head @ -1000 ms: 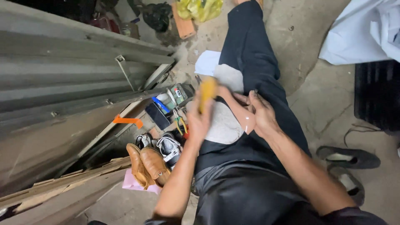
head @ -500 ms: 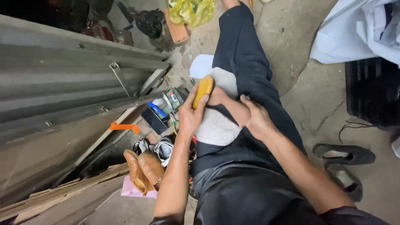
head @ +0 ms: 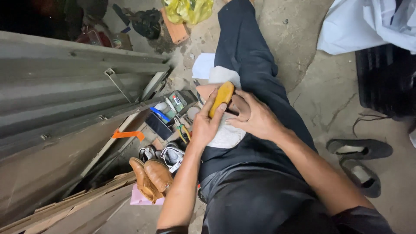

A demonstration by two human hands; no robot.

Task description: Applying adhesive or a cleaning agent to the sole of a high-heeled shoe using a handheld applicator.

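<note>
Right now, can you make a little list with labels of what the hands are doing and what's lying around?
left hand: holds a yellow brush
right hand: presses on something on the lap, hidden under it
lap: grey cloth over dark trousers
floor, left: brown shoes, white sneakers, pliers
floor, right: dark slip-ons
far end: yellow bag, brick

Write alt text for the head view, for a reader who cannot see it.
A seated person's left hand holds a yellow-brown brush over a pale cloth on their lap, the right hand alongside. Brown shoes and black slippers lie on the floor.
</note>
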